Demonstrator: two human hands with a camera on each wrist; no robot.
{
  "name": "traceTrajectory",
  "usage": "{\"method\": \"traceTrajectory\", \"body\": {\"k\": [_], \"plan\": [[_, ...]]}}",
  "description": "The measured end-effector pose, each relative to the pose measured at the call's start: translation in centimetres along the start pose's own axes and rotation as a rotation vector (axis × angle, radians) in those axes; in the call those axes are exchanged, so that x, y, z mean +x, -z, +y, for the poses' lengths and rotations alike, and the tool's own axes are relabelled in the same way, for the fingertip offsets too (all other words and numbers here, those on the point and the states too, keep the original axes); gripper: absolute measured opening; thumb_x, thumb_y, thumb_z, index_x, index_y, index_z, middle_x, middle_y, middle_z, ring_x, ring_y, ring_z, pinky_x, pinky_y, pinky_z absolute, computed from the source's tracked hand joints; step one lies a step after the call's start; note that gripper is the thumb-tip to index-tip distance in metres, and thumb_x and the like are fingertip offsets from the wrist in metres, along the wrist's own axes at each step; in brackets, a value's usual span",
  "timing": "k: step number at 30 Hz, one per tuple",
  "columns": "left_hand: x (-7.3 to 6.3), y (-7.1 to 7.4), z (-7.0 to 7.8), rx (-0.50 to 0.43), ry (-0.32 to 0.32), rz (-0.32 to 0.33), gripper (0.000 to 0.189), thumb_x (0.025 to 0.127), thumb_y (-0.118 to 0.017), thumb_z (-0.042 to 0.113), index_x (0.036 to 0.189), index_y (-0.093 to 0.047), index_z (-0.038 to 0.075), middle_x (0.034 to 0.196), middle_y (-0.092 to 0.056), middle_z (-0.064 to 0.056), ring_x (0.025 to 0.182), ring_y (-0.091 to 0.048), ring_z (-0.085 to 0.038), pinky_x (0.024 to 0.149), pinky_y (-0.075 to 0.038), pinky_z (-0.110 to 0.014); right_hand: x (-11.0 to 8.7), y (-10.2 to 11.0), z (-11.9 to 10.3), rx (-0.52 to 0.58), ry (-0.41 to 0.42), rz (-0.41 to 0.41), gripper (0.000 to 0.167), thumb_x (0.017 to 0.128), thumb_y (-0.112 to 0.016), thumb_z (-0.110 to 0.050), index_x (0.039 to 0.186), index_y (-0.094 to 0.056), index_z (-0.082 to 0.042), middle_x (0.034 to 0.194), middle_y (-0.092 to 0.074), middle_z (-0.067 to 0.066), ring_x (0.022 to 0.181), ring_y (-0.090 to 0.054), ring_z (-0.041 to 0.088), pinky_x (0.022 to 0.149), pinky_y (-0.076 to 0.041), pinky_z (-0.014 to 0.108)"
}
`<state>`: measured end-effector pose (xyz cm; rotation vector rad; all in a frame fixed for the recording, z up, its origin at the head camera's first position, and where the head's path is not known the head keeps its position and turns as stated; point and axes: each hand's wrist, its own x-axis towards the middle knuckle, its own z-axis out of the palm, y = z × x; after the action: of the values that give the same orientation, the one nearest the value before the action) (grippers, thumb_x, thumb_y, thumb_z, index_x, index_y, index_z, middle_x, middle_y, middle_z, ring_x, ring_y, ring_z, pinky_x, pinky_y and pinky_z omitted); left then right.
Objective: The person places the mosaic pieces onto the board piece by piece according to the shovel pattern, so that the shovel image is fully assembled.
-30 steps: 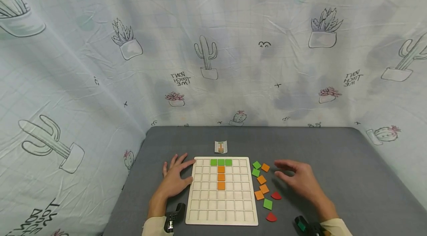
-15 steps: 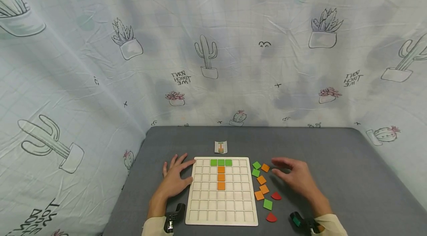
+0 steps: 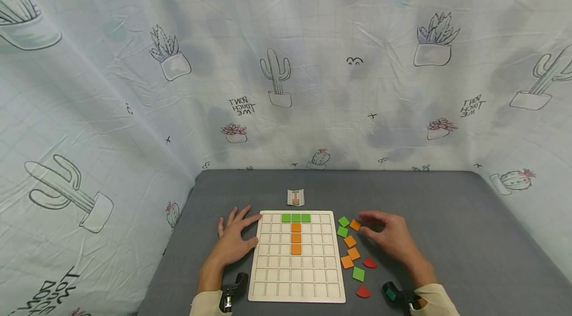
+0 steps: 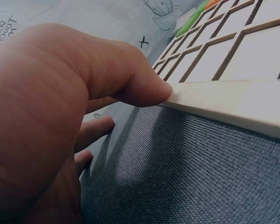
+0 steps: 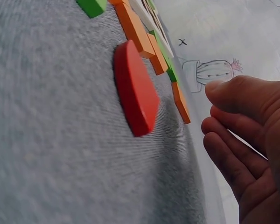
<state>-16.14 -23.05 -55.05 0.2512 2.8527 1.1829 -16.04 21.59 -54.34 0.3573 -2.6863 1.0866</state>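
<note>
My left hand point(image 3: 233, 240) rests at the left edge of a pale wooden grid board point(image 3: 272, 288), thumb and index fingertip against its side. In the left wrist view the thumb point(image 4: 144, 84) presses the board's rim. Three green square tiles point(image 3: 296, 218) sit in the board's top row, and a column of three orange square tiles point(image 3: 296, 238) runs down from the middle one. Right of the loose pieces hovers my right hand point(image 3: 391, 234), holding nothing, its thumb and fingers apart. Its fingertips are close beside a loose orange tile point(image 3: 355, 225).
Between board and right hand lie loose green tiles point(image 3: 358, 274), several orange tiles point(image 3: 347, 262) and two red rounded-edge pieces point(image 3: 363, 291). A small printed card point(image 3: 295, 197) lies behind the board on the grey table point(image 3: 447, 216). A patterned cloth point(image 3: 339, 107) hangs beyond.
My right hand has moved left, closer to the loose orange tile at the back. The left hand, the board and the tiles have stayed where they were.
</note>
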Motion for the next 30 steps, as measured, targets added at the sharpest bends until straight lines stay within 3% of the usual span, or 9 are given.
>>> {"method": "traceTrajectory", "body": {"k": [14,21,30], "plan": [[-0.1,0.0,0.1,-0.007,0.003,0.003,0.063,0.088,-0.075,0.008,0.149,-0.070,0.019,0.175,-0.040,-0.017,0.168,-0.013,-0.051,0.127,0.011,-0.077,0.2,-0.7,0.1,0.002,0.003,-0.032,0.035,0.088,-0.091,-0.007,0.122,-0.083,-0.009,0.111,-0.084,0.001,0.096,-0.080,0.018,0.084,-0.065,0.035],[0.1,-0.1,-0.1,-0.011,0.000,-0.001,0.063,0.088,-0.074,0.008,0.150,-0.069,0.018,0.176,-0.039,-0.017,0.168,-0.012,-0.050,0.127,0.012,-0.076,0.4,-1.0,-0.1,-0.050,-0.022,-0.038,0.035,0.088,-0.090,-0.008,0.122,-0.083,-0.010,0.110,-0.084,-0.001,0.096,-0.079,0.018,0.086,-0.065,0.038],[0.2,-0.2,-0.3,-0.012,0.001,-0.008,0.063,0.088,-0.074,0.009,0.151,-0.069,0.019,0.176,-0.038,-0.016,0.169,-0.011,-0.050,0.127,0.012,-0.076,0.4,-1.3,-0.2,-0.102,0.014,-0.030,0.039,0.084,-0.093,-0.005,0.121,-0.082,-0.008,0.109,-0.084,0.000,0.096,-0.080,0.019,0.085,-0.066,0.044]]}}
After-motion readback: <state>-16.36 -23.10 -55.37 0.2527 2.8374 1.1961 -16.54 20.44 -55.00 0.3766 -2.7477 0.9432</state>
